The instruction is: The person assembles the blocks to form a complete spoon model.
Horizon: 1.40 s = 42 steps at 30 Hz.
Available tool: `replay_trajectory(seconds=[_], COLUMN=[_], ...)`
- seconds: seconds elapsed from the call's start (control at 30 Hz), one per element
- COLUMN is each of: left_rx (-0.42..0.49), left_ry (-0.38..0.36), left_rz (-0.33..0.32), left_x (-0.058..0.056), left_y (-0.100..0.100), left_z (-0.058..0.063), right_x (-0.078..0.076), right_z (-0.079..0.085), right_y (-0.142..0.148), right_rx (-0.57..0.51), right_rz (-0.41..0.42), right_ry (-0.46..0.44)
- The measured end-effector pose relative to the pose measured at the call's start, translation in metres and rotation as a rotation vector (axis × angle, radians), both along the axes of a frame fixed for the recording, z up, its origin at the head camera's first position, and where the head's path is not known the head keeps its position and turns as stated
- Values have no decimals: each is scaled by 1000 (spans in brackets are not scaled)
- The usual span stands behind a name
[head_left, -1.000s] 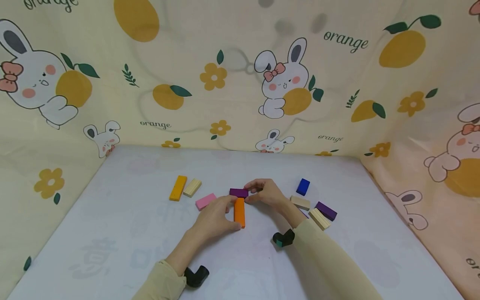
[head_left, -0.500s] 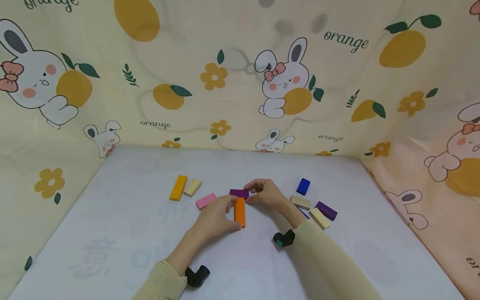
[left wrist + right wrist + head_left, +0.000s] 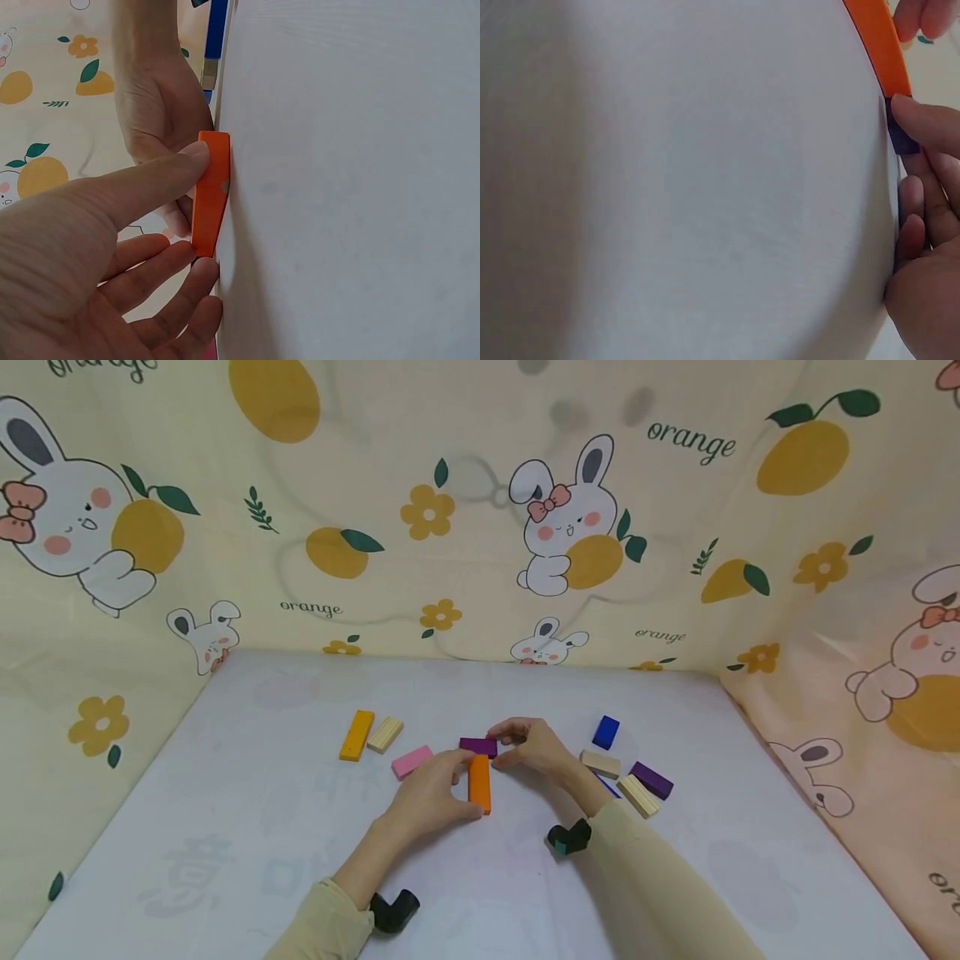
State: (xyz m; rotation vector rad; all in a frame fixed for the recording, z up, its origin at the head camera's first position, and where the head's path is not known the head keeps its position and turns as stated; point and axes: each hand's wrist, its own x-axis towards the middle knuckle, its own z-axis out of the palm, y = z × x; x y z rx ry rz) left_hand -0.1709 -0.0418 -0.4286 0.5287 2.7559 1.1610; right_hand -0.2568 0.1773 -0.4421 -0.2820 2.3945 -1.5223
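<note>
Fingers of the left hand (image 3: 426, 789) pinch the orange block (image 3: 479, 785), those of the right hand (image 3: 538, 748) the purple block (image 3: 477, 746); aligning seems the step, next calling for gentle release.

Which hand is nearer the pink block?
Left. The left hand, gripping the orange block, partly covers the pink block in the head view; the right hand is farther off, pinching a purple block.

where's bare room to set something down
Bare: the table left of the left sleeve, between that and the right sleeve, and from the far blue block back to the backdrop. Crowded: the middle, where the left hand holds the orange block and the right hand the purple block, and right of that, among pale blocks.
</note>
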Motion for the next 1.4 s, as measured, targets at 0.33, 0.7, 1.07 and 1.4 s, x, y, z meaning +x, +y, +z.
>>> replay_trajectory(seconds=[0.33,0.7,1.07,1.4], left_rx=[0,-2,-8,7], left_ry=[-6,-7,9,-5], left_rz=[-8,-15,-23,-15], left_x=[-2,-1,-1,-1], left_y=[-2,-2,-3,-2], left_z=[-3,0,0,0], right_x=[30,44,40,40], right_z=[11,13,8,14], right_y=[-1,-9,-7,-10], right_rx=[46,141,188,376], right_rz=[-88,45,98,152], right_ry=[96,273,293,335])
